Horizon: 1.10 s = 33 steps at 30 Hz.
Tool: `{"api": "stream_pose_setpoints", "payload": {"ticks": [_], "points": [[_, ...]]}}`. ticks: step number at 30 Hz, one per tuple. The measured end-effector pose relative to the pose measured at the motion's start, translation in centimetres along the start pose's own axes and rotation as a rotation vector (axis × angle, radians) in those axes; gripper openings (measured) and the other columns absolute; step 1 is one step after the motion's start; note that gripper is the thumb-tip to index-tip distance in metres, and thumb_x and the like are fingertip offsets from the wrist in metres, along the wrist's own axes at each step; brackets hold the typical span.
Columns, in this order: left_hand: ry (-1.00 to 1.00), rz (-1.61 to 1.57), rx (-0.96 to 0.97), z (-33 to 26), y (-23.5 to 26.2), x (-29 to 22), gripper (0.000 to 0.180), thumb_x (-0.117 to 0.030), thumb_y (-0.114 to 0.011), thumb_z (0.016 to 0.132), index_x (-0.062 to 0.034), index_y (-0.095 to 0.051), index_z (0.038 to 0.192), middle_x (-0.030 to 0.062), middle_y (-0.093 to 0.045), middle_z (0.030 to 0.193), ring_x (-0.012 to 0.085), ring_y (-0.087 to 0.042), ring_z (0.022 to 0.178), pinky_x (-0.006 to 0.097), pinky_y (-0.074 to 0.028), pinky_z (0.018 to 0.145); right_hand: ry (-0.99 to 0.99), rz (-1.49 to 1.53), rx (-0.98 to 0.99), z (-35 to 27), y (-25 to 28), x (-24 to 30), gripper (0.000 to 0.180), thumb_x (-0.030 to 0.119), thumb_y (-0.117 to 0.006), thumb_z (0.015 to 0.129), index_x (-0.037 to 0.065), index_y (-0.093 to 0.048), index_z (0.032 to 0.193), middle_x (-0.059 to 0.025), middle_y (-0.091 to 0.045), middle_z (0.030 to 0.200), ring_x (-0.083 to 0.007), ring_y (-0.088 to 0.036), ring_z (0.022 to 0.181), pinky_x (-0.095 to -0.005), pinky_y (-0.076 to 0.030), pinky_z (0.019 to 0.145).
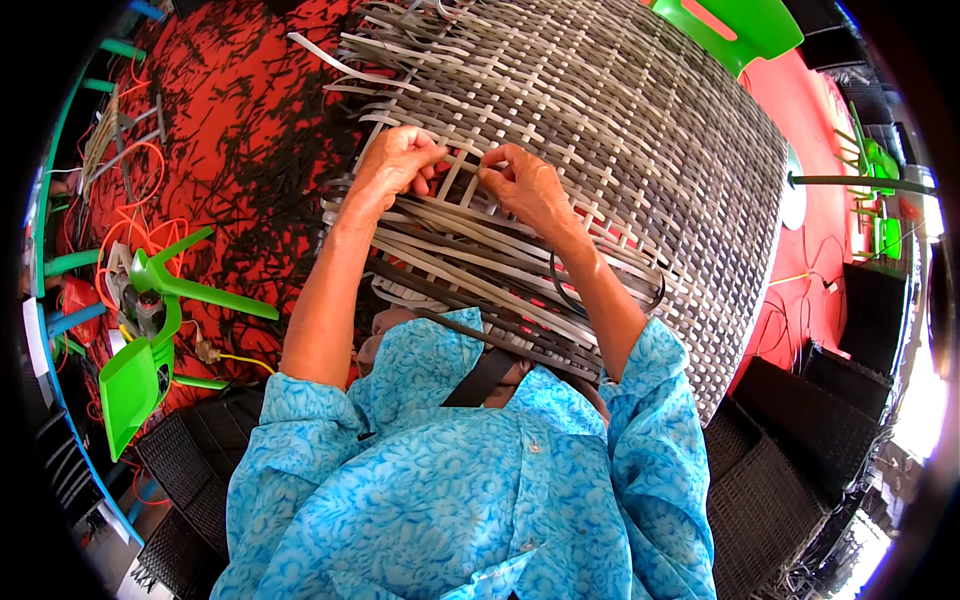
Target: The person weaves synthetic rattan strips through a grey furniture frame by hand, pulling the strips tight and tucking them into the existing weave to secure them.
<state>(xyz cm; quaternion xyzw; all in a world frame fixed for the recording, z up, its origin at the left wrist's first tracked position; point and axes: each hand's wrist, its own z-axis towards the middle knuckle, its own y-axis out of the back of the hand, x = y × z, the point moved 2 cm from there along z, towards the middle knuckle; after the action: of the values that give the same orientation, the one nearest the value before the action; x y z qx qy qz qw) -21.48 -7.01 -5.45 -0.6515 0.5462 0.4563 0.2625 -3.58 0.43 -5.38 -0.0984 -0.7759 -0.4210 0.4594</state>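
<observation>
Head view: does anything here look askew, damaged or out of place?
Yes. A green plastic chair lies tipped on its side on the red floor, left of the person, among orange cords. The woven panel has loose strip ends at its edge, where both hands work.

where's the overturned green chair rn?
Head view, far left: the green chair lies tipped on the red floor among orange cables, left of the left forearm.

Head view. No package, label, sign or screen can be made out anywhere in the scene; small items toward the picture's rim are too blurred to identify as such.
</observation>
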Motion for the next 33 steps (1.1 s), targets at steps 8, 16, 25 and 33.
{"api": "stream_pose_setpoints", "payload": {"ticks": [8, 16, 25, 33], "points": [[-0.156, -0.106, -0.098, -1.0, 2.6, -1.0, 0.017, -0.022, -0.068, 0.081, -0.0054, -0.063, 0.081, -0.0016, -0.057, 0.067, 0.0060, -0.052, 0.053, 0.021, -0.035, 0.043, 0.041, 0.076, 0.100, 1.2, -0.9, 3.9, 0.026, 0.028, -0.057, 0.086, 0.009, -0.064, 0.102, -0.0142, -0.065, 0.076, -0.0254, -0.063, 0.064, -0.0358, -0.049, 0.064], [-0.094, 0.294, -0.178, -2.4, 3.3, -0.7, 0.024, -0.022, -0.054, 0.085, -0.0007, -0.064, 0.090, 0.0094, -0.059, 0.065, 0.0172, -0.063, 0.056, 0.031, -0.047, 0.056, -0.047, 0.113, 0.107, 1.9, -2.0, 3.7, 0.029, 0.029, -0.054, 0.085, 0.003, -0.064, 0.082, -0.0091, -0.060, 0.056, -0.0193, -0.061, 0.057, -0.0330, -0.047, 0.057], [-0.025, 0.599, -0.047, -0.5, 3.0, 0.1, 0.024, -0.015, -0.045, 0.089, -0.0054, -0.065, 0.099, 0.0119, -0.061, 0.066, 0.0203, -0.060, 0.050, 0.035, -0.049, 0.060, 0.039, -0.068, 0.013, 2.4, -3.2, 2.5, 0.031, 0.031, -0.053, 0.086, 0.001, -0.061, 0.083, -0.0106, -0.061, 0.065, -0.0184, -0.059, 0.059, -0.0331, -0.048, 0.060], [0.032, 0.444, 0.044, 0.3, 3.3, -0.4, 0.024, -0.012, -0.048, 0.088, -0.0050, -0.063, 0.105, 0.0057, -0.060, 0.064, 0.0146, -0.058, 0.047, 0.030, -0.046, 0.050, 0.074, -0.221, -0.106, 2.8, -4.3, 3.4, 0.027, 0.029, -0.054, 0.084, 0.003, -0.060, 0.080, -0.0172, -0.063, 0.072, -0.0336, -0.061, 0.069, -0.0407, -0.047, 0.065]]}}
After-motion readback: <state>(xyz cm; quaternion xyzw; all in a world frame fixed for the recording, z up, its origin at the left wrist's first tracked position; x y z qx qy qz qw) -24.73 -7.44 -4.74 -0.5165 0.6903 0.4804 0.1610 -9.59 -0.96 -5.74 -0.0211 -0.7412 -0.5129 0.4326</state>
